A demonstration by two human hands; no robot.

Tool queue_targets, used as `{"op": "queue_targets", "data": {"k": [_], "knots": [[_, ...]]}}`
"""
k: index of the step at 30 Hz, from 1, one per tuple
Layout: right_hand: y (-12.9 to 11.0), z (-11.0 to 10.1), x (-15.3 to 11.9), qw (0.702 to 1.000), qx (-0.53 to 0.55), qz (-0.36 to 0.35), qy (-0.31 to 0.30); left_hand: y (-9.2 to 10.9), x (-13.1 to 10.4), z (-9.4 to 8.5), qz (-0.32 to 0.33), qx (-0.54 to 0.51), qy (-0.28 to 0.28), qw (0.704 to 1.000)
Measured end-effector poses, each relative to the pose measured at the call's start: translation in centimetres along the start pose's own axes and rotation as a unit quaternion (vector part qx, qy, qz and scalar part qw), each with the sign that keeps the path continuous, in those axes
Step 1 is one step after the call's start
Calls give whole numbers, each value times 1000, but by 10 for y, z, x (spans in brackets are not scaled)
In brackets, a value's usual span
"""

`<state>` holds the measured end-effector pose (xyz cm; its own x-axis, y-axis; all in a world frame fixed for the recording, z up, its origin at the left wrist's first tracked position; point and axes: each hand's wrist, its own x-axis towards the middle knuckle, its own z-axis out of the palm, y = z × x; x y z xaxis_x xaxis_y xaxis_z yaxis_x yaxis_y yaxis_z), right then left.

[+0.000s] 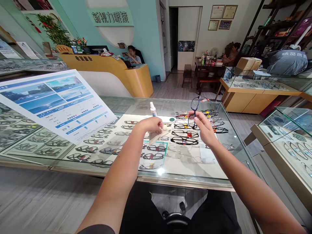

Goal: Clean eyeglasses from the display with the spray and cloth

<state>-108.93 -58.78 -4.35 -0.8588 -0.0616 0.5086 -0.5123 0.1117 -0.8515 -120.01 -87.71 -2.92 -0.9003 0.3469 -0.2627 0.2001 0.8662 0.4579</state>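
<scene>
My right hand (204, 127) grips a pair of dark blue eyeglasses (194, 112), held tilted on end above the glass counter (180, 170). In my left hand (153, 125) a beige cleaning cloth (154, 137) hangs below closed fingers. Just behind that hand a white spray bottle (153, 110) stands upright on the counter. Between my two hands and around the right one, several pairs of glasses lie in rows, among them a black-framed pair (184, 140) nearest me.
A printed sheet (56, 104) stands tilted at the left of the counter. More frames (87, 149) lie under the glass. Another display case (292, 139) is at the right. One person (133, 55) sits behind the yellow reception desk (97, 65), another (230, 55) at a back table.
</scene>
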Motion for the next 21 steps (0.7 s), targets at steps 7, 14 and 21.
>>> {"op": "queue_targets", "data": {"k": [7, 14, 21], "knots": [[3, -2, 1, 1000, 4, -2, 0, 0, 4, 5, -45, 45, -13, 998], [4, -2, 1, 1000, 5, -3, 3, 10, 0, 5, -37, 91, -20, 995], [5, -2, 1, 1000, 11, -2, 5, 19, -3, 8, -7, 76, 3, 997]]}}
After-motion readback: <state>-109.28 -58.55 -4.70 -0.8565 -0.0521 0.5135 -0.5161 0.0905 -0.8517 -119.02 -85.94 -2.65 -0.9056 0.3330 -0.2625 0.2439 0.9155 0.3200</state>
